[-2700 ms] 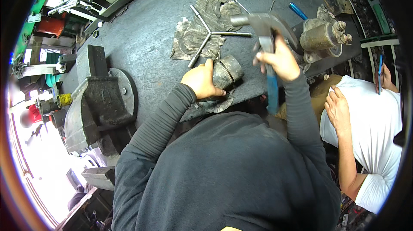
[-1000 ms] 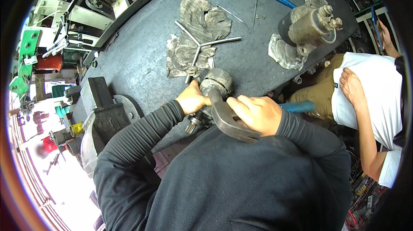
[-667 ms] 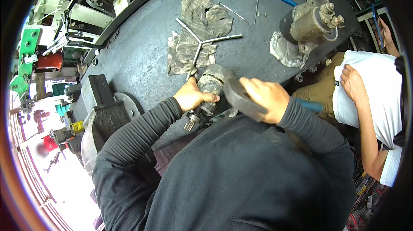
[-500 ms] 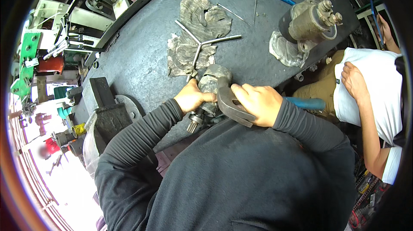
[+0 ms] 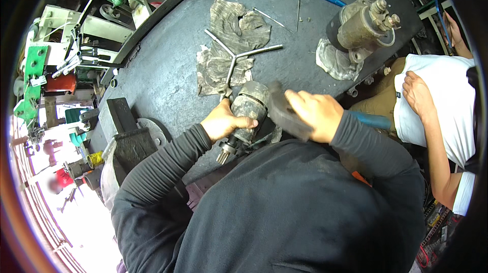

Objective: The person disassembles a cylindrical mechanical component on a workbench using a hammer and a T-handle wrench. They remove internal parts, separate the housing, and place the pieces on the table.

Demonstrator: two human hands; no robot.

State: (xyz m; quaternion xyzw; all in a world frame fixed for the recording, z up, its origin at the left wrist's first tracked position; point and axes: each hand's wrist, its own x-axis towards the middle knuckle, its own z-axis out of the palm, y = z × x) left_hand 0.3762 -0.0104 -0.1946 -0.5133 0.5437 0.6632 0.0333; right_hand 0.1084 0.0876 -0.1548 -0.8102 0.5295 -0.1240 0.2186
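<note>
Centre of frame, a firm double hold!
Left hand grips the grimy cylinder; right hand, just rightward, clutches the blurred hammer.

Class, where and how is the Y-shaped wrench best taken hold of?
Judging by its pose, the Y-shaped wrench is probably best gripped on the outer half of its right-pointing arm, from the right. That slim, straight rod reaches past the cloth over the bench, while the lower arm ends close to the left hand.
</note>
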